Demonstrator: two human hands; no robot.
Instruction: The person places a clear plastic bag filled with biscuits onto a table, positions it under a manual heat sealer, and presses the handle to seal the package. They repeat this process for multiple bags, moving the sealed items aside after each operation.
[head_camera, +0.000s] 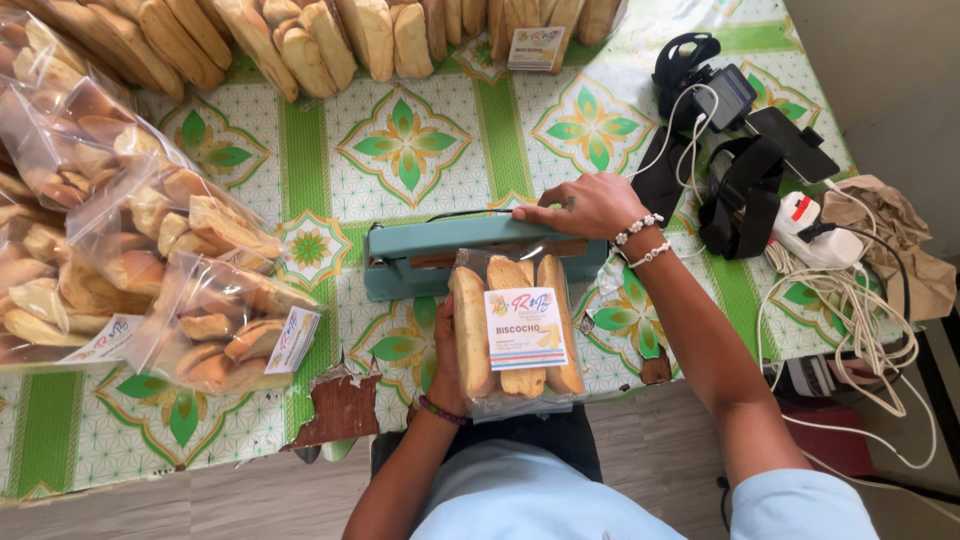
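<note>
My left hand (445, 370) holds from beneath a clear plastic bag of long toasted bread slices (515, 330) with a white printed label on its front. The bag's open top lies in the jaws of a teal heat sealer (400, 262) on the table. My right hand (585, 205) presses flat on the sealer's arm at its right end. A beaded bracelet is on my right wrist, a dark band on my left.
Sealed bags of bread slices (215, 325) are piled at the left, more bread (300, 40) along the far edge. Black straps, a phone (795, 140), a white plug adapter (810, 225) and loose cables (860, 310) crowd the right. The patterned tablecloth (340, 410) is torn at the front edge.
</note>
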